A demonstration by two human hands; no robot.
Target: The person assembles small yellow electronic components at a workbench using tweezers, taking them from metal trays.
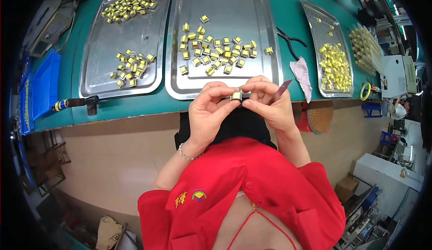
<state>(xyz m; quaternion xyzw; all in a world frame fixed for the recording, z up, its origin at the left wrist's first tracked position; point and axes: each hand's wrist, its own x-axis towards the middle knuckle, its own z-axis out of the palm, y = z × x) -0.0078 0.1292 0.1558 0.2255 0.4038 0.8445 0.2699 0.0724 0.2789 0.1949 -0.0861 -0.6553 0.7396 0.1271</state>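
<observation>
Just off the middle tray's (270, 47) six-o'clock rim, above the green surface's (135, 104) edge, both hands pinch one small yellow component (236, 95). Left hand (208, 113) fingers grip its nine-o'clock side. Right hand (270, 104) fingers grip its three-o'clock side and also hold a reddish blade (283, 88).

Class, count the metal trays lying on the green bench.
3: the left tray at the left, the middle tray above the hands, the right tray at the right; none seems hidden.

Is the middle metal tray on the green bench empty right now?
No, the middle tray holds a loose cluster of small yellow parts, lying beyond the left hand and right hand.
</observation>
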